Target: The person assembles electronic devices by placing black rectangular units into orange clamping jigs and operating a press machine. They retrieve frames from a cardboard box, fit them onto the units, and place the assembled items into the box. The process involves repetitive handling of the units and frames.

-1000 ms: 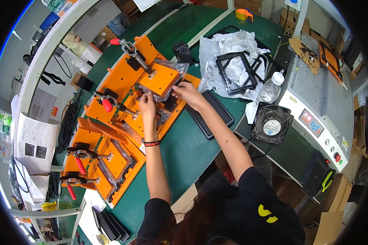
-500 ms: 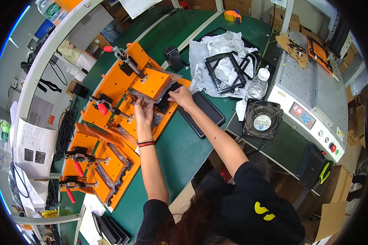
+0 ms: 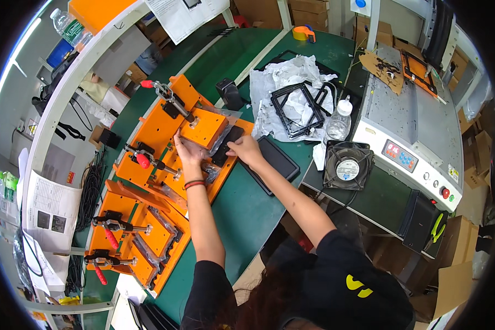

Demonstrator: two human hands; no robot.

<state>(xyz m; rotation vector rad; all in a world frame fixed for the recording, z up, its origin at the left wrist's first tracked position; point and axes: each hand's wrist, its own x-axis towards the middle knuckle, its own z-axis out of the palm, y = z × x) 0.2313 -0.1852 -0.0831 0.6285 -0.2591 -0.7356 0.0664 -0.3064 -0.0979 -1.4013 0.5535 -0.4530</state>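
My right hand [image 3: 246, 150] pinches the near edge of a flat black part [image 3: 227, 144], which lies tilted at the right side of the upper orange fixture [image 3: 183, 88]. My left hand [image 3: 188, 153] is open, its fingers stretched up beside the fixture's orange pressure block [image 3: 204, 127]. Clear plastic film [image 3: 195, 148] shows beneath that block, close to the left fingers. A toggle clamp [image 3: 173, 100] with a red-tipped handle has its plunger down on the block. Below sits another toggle clamp [image 3: 148, 159] with a red handle. Whether the left fingertips touch the block cannot be made out.
A second orange fixture [image 3: 121, 214] stands at the lower left. Right of my hands lie a black tray-like panel [image 3: 278, 159] and black frames [image 3: 297, 110] on white cloth. A clear bottle [image 3: 339, 121], a fan [image 3: 347, 168] and a grey machine [image 3: 410, 148] are farther right.
The view has shifted slightly, so the scene sits lower. My left fingers have straightened upward along the block. The black part in my right hand shows more fully and lies lower beside the block.
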